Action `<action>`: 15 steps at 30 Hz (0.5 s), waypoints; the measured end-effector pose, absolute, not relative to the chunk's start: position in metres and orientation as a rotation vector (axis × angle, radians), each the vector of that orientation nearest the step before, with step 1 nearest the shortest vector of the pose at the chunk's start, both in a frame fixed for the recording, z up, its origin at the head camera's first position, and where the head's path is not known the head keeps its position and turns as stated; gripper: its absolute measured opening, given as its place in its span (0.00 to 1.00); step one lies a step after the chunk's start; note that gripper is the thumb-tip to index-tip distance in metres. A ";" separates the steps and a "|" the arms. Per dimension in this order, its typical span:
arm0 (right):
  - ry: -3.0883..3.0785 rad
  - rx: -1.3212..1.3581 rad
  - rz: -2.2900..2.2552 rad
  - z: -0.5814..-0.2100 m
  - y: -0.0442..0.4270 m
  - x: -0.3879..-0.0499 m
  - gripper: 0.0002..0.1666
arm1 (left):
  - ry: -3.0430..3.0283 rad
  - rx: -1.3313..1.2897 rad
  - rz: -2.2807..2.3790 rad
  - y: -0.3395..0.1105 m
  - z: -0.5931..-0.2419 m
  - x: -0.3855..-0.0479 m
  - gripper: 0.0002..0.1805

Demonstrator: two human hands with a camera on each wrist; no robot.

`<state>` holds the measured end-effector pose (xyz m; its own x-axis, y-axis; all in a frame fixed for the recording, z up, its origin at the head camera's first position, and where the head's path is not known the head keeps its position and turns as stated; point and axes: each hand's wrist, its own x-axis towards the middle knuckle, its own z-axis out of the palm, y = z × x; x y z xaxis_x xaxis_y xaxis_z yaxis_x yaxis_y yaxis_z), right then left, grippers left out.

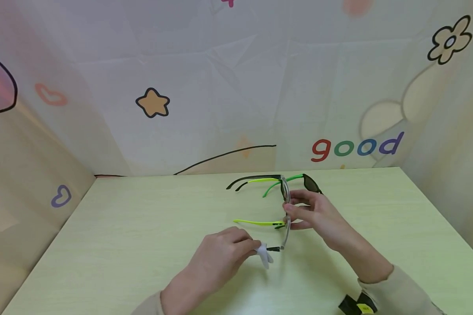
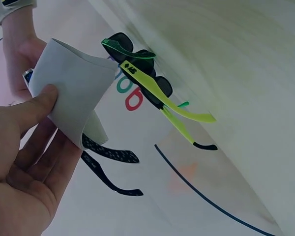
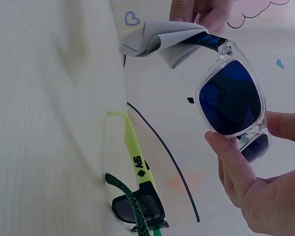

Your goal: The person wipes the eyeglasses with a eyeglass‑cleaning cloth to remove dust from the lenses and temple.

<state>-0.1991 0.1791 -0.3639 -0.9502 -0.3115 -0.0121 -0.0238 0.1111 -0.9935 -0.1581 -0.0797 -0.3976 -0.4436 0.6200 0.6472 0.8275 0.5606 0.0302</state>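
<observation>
Sunglasses with a clear frame, dark blue lenses and black temples (image 3: 231,98) are held up above the table. My right hand (image 1: 319,216) pinches them near the bridge, thumb and fingers on the clear frame. A pale grey cloth (image 2: 73,83) is pinched in my left hand (image 1: 222,258). It is folded round one black temple, covering most of it; in the left wrist view the tips of both temples show beyond the cloth. Behind these stand sunglasses with yellow temples (image 2: 152,88) and sunglasses with green temples (image 3: 128,199), lying close together on the table.
The pale wooden table (image 1: 142,210) ends at a printed cloth backdrop (image 1: 220,109) with "good" on it. Near the right sleeve (image 1: 398,291) is a black and yellow item (image 1: 356,305), partly out of view.
</observation>
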 end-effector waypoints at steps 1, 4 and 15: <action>2.165 -0.335 -1.929 -0.364 0.180 -0.199 0.30 | -2.215 -1.162 -0.475 -0.081 -0.398 -0.158 0.10; 2.160 -0.342 -1.916 -0.364 0.182 -0.199 0.31 | -2.245 -1.178 -0.502 -0.087 -0.398 -0.158 0.11; 2.175 -0.367 -1.878 -0.361 0.194 -0.199 0.31 | -2.269 -1.236 -0.603 -0.105 -0.400 -0.166 0.14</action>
<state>-0.1989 0.1941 -0.3607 -0.9387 -0.3443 -0.0201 -0.0302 0.1401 -0.9897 -0.1659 -0.1054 -0.3995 -0.4745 0.6434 0.6007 0.8567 0.4944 0.1472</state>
